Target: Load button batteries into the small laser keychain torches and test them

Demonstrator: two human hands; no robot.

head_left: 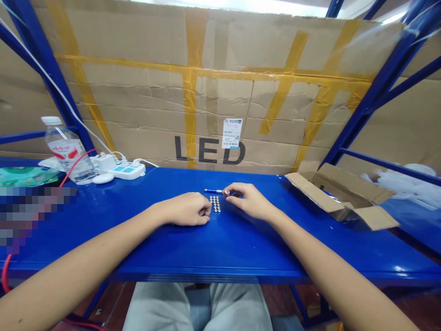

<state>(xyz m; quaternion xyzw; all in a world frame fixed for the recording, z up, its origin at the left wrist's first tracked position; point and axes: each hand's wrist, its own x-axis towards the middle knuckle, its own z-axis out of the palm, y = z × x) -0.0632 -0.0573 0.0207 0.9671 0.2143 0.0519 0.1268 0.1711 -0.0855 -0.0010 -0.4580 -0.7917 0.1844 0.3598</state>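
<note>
On the blue table (pixel 227 243) lie several small silver button cells (pixel 215 203) set in neat rows. My left hand (pixel 189 209) rests curled on the table just left of them, its fingertips beside the rows; whether it holds anything I cannot make out. My right hand (pixel 248 200) is to their right, with fingertips pinching a small silver round piece (pixel 227 191) at the end of a thin blue pen-like tube (pixel 212 191) that lies behind the cells.
An open cardboard box (pixel 341 197) stands at the right. At the back left are a water bottle (pixel 69 151), a white power strip (pixel 126 170) with plugs, a red cable and a green packet (pixel 24 175). A cardboard wall marked LED closes the back.
</note>
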